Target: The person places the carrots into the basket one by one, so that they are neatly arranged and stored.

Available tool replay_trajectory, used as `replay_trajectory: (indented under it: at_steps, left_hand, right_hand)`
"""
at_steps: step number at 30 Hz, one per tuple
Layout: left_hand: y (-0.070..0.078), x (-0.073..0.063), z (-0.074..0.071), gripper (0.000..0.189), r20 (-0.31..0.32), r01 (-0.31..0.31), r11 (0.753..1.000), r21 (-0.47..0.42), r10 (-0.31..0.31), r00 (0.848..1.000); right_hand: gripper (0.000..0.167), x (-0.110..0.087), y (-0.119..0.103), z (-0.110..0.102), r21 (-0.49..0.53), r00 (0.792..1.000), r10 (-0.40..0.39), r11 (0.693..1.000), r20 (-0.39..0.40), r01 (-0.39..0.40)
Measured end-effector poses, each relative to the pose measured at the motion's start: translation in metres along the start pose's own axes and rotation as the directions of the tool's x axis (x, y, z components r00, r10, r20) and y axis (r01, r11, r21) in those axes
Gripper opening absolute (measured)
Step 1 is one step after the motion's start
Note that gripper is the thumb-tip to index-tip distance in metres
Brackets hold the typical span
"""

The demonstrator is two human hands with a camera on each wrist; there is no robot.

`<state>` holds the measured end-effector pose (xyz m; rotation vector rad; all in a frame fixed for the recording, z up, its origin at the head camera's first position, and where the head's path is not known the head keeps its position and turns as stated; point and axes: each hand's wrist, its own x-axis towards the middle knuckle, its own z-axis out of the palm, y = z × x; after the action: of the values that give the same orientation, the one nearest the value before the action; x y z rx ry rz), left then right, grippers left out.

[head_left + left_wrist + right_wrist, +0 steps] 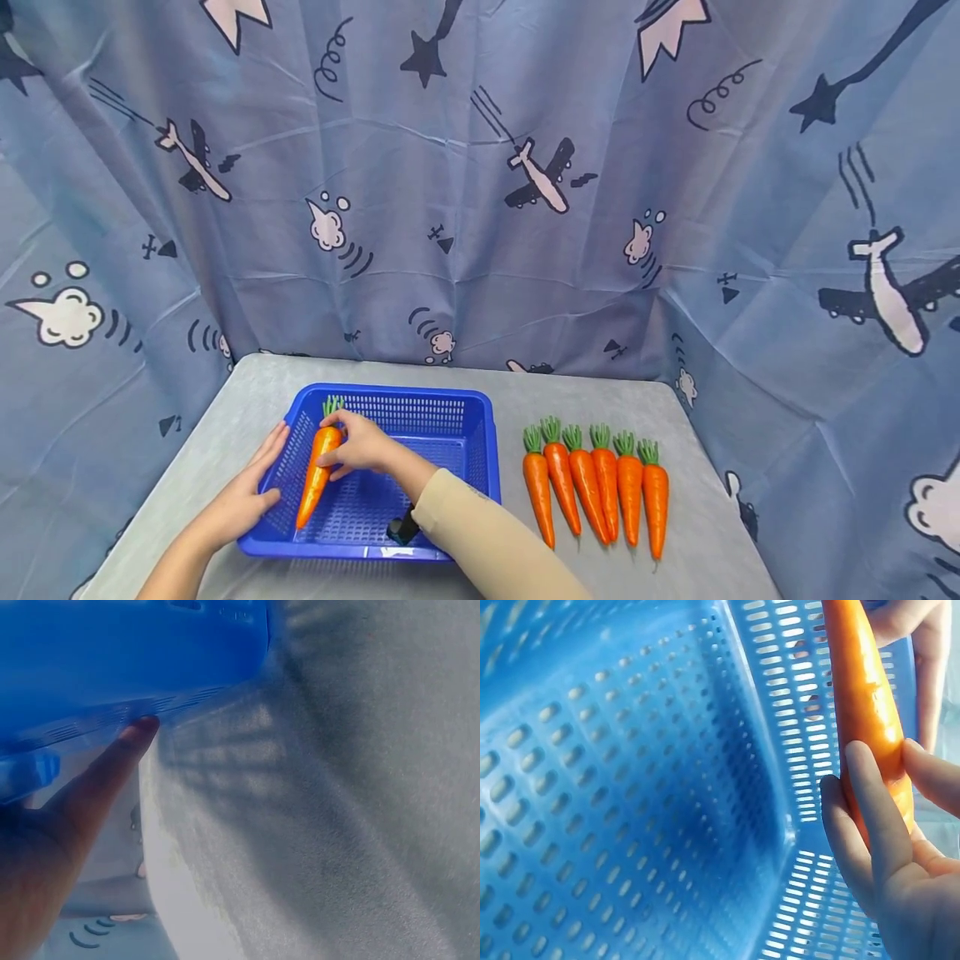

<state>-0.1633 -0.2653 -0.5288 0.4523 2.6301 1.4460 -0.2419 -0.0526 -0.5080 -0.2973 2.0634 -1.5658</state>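
My right hand (369, 443) pinches an orange carrot (312, 483) with a green top, thumb on one side and fingers on the other. It holds the carrot lengthwise inside a blue perforated basket (491, 471), near the left wall, and the right wrist view shows the grip closely. Whether the carrot touches the basket floor I cannot tell. Along the outside of the basket's left wall lies my left hand (238, 507), its fingers fairly straight. In the left wrist view, one fingertip (142, 727) touches the basket's outer side.
Several carrots (628, 492) lie side by side on the grey table (705, 533), right of the basket, green tops pointing away. A patterned blue curtain (450, 208) hangs behind the table and along both sides. A dark device (405, 527) sits at my right wrist.
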Motion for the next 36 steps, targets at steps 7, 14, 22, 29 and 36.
replay_trajectory:
  at_steps: [7, 14, 22, 29, 36]
  left_hand:
    - [0.001, 0.000, -0.001, 0.089, -0.004, 0.010, 1.000, 0.023, -0.010, 1.000]
    - [0.000, 0.003, 0.000, 0.089, -0.005, 0.008, 1.000, 0.027, -0.008, 1.000]
    - [-0.001, 0.001, 0.000, 0.089, -0.012, 0.026, 0.999, 0.044, -0.025, 1.000]
    - [-0.001, 0.002, -0.001, 0.089, -0.010, 0.027, 0.997, 0.066, -0.026, 1.000]
    - [-0.002, 0.002, 0.000, 0.090, -0.011, 0.011, 0.999, 0.048, -0.010, 1.000]
  right_hand:
    - [0.048, 0.008, 0.007, 0.010, -0.018, 0.999, 0.035, 0.999, 0.000, -0.035]
    - [0.054, 0.013, 0.013, 0.013, -0.098, 0.999, 0.038, 0.995, 0.025, -0.035]
    - [0.059, 0.015, 0.010, 0.022, -0.327, 0.999, 0.046, 0.944, 0.004, -0.042]
    - [0.065, 0.012, 0.006, 0.020, -0.461, 0.996, 0.084, 0.884, -0.018, -0.083]
    - [0.070, 0.008, 0.000, 0.010, -0.484, 0.998, 0.039, 0.873, -0.051, -0.059]
